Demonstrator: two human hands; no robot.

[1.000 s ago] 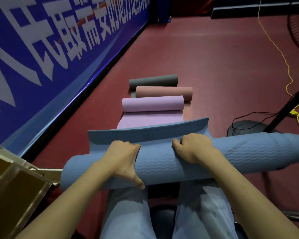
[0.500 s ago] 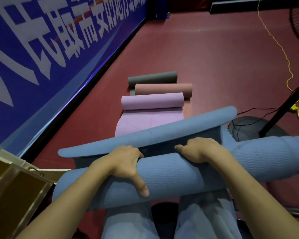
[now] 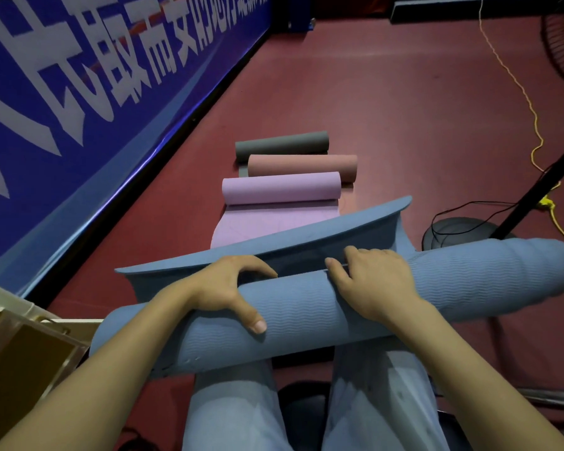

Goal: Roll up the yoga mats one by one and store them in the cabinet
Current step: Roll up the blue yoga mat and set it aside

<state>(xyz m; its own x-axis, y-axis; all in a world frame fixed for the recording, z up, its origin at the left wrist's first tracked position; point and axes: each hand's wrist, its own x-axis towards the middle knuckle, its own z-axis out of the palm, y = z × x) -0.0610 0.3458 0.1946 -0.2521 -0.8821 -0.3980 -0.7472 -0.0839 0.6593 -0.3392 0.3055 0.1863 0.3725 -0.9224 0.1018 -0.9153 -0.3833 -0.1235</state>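
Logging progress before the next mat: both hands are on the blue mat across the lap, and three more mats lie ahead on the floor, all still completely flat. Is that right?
Not quite. In the head view the grey mat, pink mat and purple mat are each partly rolled, not flat. The rest holds: left hand and right hand grip the blue mat across the lap.

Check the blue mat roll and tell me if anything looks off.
The blue mat is rolled unevenly: its right end telescopes out in stepped layers. The left hand and right hand grip the roll; the loose flap isn't wound in yet.
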